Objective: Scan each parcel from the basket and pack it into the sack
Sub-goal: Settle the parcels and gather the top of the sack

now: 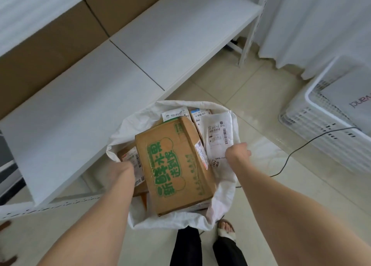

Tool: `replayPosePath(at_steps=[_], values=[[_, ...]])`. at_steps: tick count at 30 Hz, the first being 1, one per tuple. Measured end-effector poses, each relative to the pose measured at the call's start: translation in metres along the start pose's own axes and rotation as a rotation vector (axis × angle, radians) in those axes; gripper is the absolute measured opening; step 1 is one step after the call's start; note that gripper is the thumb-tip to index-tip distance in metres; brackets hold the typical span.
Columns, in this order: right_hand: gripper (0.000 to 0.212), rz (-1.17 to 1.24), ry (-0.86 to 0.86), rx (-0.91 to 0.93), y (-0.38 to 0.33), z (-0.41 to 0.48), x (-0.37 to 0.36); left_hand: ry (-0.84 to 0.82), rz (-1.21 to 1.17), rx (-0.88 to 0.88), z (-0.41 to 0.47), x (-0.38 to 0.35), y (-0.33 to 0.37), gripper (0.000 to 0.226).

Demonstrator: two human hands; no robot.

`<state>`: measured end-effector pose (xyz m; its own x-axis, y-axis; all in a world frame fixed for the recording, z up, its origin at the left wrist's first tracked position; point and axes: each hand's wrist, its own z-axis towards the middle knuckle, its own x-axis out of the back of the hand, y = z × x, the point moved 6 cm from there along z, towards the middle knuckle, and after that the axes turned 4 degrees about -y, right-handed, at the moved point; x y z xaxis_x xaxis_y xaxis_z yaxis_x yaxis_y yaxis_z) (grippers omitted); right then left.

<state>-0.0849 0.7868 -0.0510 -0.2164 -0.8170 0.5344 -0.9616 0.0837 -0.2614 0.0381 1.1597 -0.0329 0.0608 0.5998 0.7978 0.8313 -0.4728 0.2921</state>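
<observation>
A white woven sack (174, 105) stands open on the floor below me, packed with several parcels. A brown cardboard box (176, 165) with green print lies on top in the middle. To the box's right sits a white mailer (218, 133) with barcode labels, and to its left a small labelled parcel (130, 157). My left hand (123, 168) is at the sack's left rim with its fingers curled down out of sight. My right hand (239, 152) grips the sack's right rim in a fist. No scanner is in view.
A white plastic basket (321, 129) stands at the right with a pale flat package inside. A black cable (301, 143) runs over the tiled floor from it towards the sack. A low white shelf (100, 105) spans the left. My feet (226, 229) are just below the sack.
</observation>
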Motion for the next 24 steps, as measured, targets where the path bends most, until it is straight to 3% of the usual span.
replayPosePath(at_steps=[8, 17, 24], values=[[0.005, 0.125, 0.002, 0.284, -0.023, -0.041, -0.014, 0.009, -0.119, -0.081, -0.03, 0.016, 0.006, 0.035], [0.008, 0.099, 0.113, 0.449, -0.063, -0.112, 0.038, -0.083, -0.293, -0.209, -0.082, 0.068, 0.053, 0.031], [0.013, 0.093, 0.199, 0.453, -0.086, -0.143, 0.062, -0.112, -0.357, -0.263, -0.103, 0.079, 0.09, 0.033]])
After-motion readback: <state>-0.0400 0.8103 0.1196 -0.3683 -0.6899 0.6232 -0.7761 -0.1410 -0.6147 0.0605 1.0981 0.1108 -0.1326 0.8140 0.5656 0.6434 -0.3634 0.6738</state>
